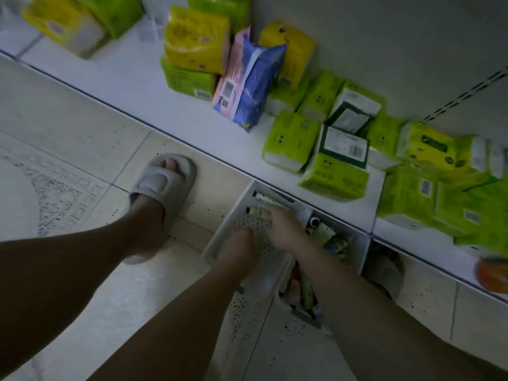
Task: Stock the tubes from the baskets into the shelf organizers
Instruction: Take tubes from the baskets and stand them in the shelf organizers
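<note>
A white perforated basket point(228, 218) sits on the floor against the bottom shelf, and both my hands reach into it. Green tubes point(334, 239) lie heaped at its right end, and a few more tubes point(262, 200) lie at its far left corner. My right hand point(286, 229) covers the green tubes in the middle, its fingers curled over one. My left hand point(242, 243) reaches down to the basket's holed floor; blur hides its fingers. A second basket point(305, 314) with more tubes shows just beneath my right forearm.
The white bottom shelf point(132, 78) carries green and yellow tissue packs point(291, 138) and a pink-and-blue pack point(247, 81). My left foot in a grey slipper point(165, 182) stands on the tiled floor left of the basket; the other slipper point(387, 270) is right of it. An orange object point(492, 273) lies on the shelf at far right.
</note>
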The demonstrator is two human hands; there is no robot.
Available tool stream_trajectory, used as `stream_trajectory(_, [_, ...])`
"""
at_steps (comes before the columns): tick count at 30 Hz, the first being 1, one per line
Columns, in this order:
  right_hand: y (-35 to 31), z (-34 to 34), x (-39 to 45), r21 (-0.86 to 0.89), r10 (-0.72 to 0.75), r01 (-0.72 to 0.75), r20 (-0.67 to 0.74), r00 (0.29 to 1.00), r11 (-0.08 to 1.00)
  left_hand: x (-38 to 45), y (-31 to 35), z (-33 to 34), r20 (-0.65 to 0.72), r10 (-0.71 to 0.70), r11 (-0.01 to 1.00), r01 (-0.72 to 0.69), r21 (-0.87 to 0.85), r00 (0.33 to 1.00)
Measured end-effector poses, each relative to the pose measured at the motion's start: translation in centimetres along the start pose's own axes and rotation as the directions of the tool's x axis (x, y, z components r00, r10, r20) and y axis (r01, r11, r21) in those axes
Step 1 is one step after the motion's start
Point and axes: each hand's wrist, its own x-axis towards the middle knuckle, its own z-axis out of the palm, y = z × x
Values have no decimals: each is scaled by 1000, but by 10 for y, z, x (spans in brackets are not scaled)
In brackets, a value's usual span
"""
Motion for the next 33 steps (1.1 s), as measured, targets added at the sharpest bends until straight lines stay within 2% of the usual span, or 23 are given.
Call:
stream_trajectory(3, [7, 16, 25, -225, -26, 24, -9, 1000, 974, 13, -17, 25, -27, 8, 1000, -8, 26, 1000])
stream_trajectory(6, [8, 32, 38, -332, -1, -10, -34, 999, 943, 20, -29, 40, 11, 7, 984, -8, 179, 1000])
stream_trajectory(10, [12, 41, 40, -465, -61, 7, -100, 993, 885, 27, -24, 45, 28, -47, 994, 44, 104, 998])
stream_trajectory(13, [12, 30, 31, -453, -60, 9, -99, 993, 891, 25, -16, 27, 75, -8, 998, 3, 67, 997])
stream_trajectory(17, [-2, -17, -9, -257, -54, 0, -204, 977, 966, 4, 3, -21, 186, 79, 997, -77, -22, 979])
stream_trajectory(20, [-19, -60, -53, -83, -57, 40, -220, 974, 996, -23, 23, -72, 300, 46, 990, -2, -144, 953])
stream_trajectory(22, [-31, -85, -83, 102, -52, 74, -201, 978, 992, -45, 35, -107, 354, 51, 981, 19, -194, 934])
stream_trajectory(25, [-49, -119, -124, 369, -52, 109, -159, 986, 923, -73, 44, -150, 371, 105, 954, 12, -300, 923])
stream_trajectory(27, [-57, -140, -147, 459, -54, 110, -135, 989, 881, -87, 49, -172, 328, 161, 907, -9, -422, 931])
stream_trajectory(29, [-61, -158, -167, 534, -36, 101, -130, 991, 839, -102, 56, -192, 196, 225, 827, -81, -556, 954])
stream_trajectory(31, [-62, -170, -183, 614, -28, 123, -163, 986, 780, -120, 63, -210, 76, 277, 716, -153, -681, 958])
stream_trajectory(33, [-62, -177, -199, 661, -18, 154, -209, 978, 734, -139, 69, -224, 46, 330, 640, -187, -746, 943])
